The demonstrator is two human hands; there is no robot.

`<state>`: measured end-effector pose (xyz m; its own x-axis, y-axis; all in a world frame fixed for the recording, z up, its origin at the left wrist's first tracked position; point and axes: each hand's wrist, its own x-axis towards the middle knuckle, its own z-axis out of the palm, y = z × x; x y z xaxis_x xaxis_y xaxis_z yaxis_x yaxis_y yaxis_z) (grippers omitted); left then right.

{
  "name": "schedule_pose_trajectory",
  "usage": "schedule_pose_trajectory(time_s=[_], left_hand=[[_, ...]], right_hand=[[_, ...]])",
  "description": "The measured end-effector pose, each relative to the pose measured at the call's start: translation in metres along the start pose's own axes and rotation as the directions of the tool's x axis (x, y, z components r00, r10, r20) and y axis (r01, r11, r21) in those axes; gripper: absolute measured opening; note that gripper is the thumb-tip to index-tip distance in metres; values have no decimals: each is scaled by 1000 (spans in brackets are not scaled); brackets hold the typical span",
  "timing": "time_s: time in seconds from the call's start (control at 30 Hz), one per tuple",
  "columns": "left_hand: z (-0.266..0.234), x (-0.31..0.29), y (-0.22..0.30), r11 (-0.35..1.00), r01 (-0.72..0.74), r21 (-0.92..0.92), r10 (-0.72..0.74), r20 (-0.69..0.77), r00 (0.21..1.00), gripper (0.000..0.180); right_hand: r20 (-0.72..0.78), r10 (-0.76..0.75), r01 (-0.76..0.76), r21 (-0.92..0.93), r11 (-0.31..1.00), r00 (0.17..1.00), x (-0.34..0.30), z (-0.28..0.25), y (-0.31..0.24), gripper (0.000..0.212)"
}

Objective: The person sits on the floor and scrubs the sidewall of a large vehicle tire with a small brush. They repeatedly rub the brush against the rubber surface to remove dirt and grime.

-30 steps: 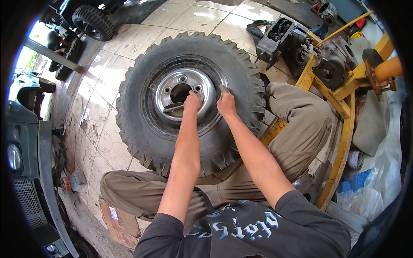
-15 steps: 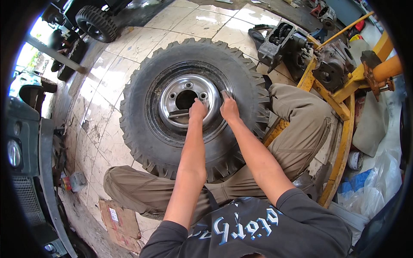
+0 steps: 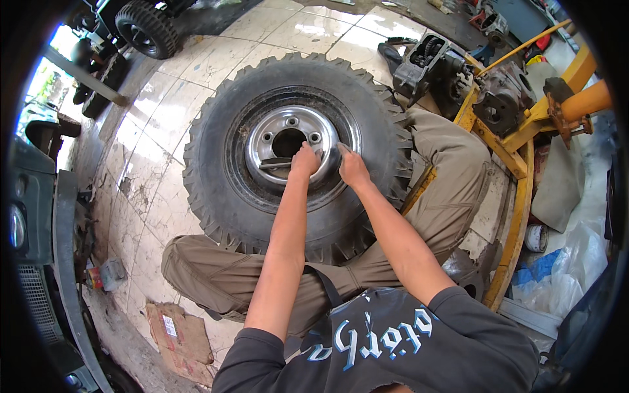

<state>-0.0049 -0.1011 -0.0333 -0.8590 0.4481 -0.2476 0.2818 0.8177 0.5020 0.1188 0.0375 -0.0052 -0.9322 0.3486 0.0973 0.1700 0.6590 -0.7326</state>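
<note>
A big knobby tire [image 3: 216, 150] lies flat on the floor between my legs, its steel wheel rim [image 3: 259, 124] facing up. The rim's raised silvery middle has a round centre hole and several bolt holes. My left hand [image 3: 303, 162] rests with curled fingers at the near right edge of the centre hole; what they grip, if anything, is hidden. My right hand [image 3: 353, 168] is closed at the right side of the rim, pinching a small greyish piece [image 3: 343, 150] too small to name. A dark flat bar [image 3: 275, 162] lies across the rim just left of my left hand.
Metal gear housings [image 3: 422, 69] and a yellow steel frame [image 3: 521, 216] stand to the right, with plastic sheeting [image 3: 576, 262] beyond. Flattened cardboard [image 3: 180, 340] lies at the lower left. A vehicle front [image 3: 36, 229] borders the left side; another wheel [image 3: 145, 29] is at the far left.
My right hand has shifted slightly down along the rim's right side. My left hand stays by the centre hole. The whole view has moved a little.
</note>
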Motion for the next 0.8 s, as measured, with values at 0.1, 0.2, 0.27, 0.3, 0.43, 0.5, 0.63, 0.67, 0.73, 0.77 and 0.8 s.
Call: schedule_pose_trajectory(time_s=[0.1, 0.2, 0.27, 0.3, 0.43, 0.5, 0.63, 0.67, 0.73, 0.77, 0.8], left_hand=[[1, 1, 1, 1000, 3, 3, -3, -14, 1000, 62], [-1, 0, 5, 1000, 16, 11, -16, -3, 1000, 61], [-3, -1, 8, 999, 39, 28, -39, 23, 999, 56], [-2, -4, 9, 999, 42, 30, -43, 22, 999, 56], [-1, -7, 8, 998, 49, 30, -48, -18, 999, 56], [1, -7, 10, 998, 50, 31, -49, -29, 998, 57], [6, -5, 16, 991, 97, 87, -92, -52, 994, 58], [7, -6, 17, 988, 116, 106, -110, -64, 992, 58], [6, -3, 16, 987, 118, 112, -113, -53, 992, 59], [5, -4, 15, 985, 127, 114, -122, -50, 991, 59], [6, -1, 22, 985, 122, 120, -115, -58, 992, 59]], right_hand=[[-56, -43, 44, 20, 999, 998, -1, -7, -5, 48], [-69, -37, 39, 35, 999, 997, -3, -10, -4, 48], [-85, -55, 59, 53, 997, 995, -3, -9, -3, 48], [-92, -58, 64, 64, 996, 994, -5, -8, -2, 48], [-92, -47, 57, 110, 992, 995, -5, -6, -2, 48], [-103, -59, 72, 129, 989, 993, -6, -4, 2, 48], [-128, -34, 55, 158, 986, 991, -3, -3, 3, 47], [-153, -26, 53, 179, 982, 988, -2, -2, 3, 45], [-232, 45, 21, 274, 961, 972, 1, -1, 3, 41], [-275, 109, -6, 352, 936, 955, 5, -1, 4, 39], [-325, 174, -23, 421, 907, 930, 12, -3, 11, 37]])
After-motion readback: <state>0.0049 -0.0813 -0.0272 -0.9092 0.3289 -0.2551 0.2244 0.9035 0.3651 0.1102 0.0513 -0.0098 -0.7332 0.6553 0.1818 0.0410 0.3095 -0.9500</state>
